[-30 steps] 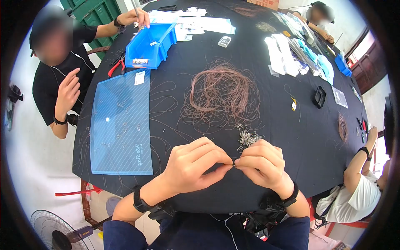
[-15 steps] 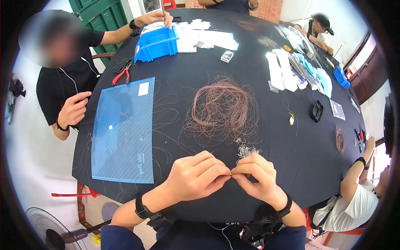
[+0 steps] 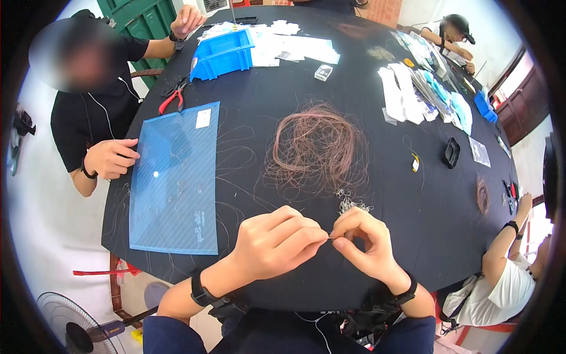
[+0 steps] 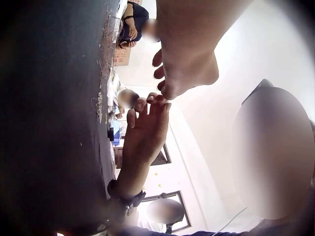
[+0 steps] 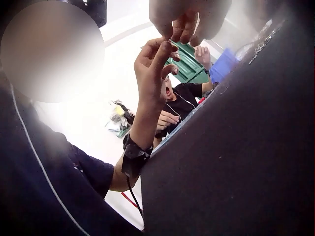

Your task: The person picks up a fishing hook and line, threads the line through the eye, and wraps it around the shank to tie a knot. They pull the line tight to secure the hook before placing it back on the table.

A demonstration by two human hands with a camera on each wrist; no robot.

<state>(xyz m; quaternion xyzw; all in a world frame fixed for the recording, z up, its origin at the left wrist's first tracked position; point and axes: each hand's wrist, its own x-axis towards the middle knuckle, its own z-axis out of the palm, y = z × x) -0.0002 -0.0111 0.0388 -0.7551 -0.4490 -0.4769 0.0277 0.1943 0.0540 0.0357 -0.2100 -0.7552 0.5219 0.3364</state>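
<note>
My left hand (image 3: pixel 277 243) and right hand (image 3: pixel 368 245) meet fingertip to fingertip above the black table near its front edge. Each pinches a short, very thin strand (image 3: pixel 331 238) between thumb and forefinger; cannot tell whether a hook is hidden in the fingertips. The right thumb and forefinger form a rounded loop. Just beyond the right hand lies a pile of small silvery fish hooks (image 3: pixel 348 203), partly covered by that hand. Behind it spreads a tangled coil of brown fishing line (image 3: pixel 315 150). The left wrist view shows the right hand (image 4: pixel 145 130) with its other fingers raised.
A blue file bag (image 3: pixel 174 189) lies to the left, with loose looped lines around it. Beyond stand red-handled pliers (image 3: pixel 172 101) and a blue bin (image 3: pixel 223 58). White packets (image 3: pixel 401 97) and a black tray (image 3: pixel 451 153) are to the right. Other people sit around the table.
My right thumb and forefinger have rounded into a wider loop, and the strand now shows between the fingertips. The person at left has lifted one hand off the bin and moved the other to the file bag.
</note>
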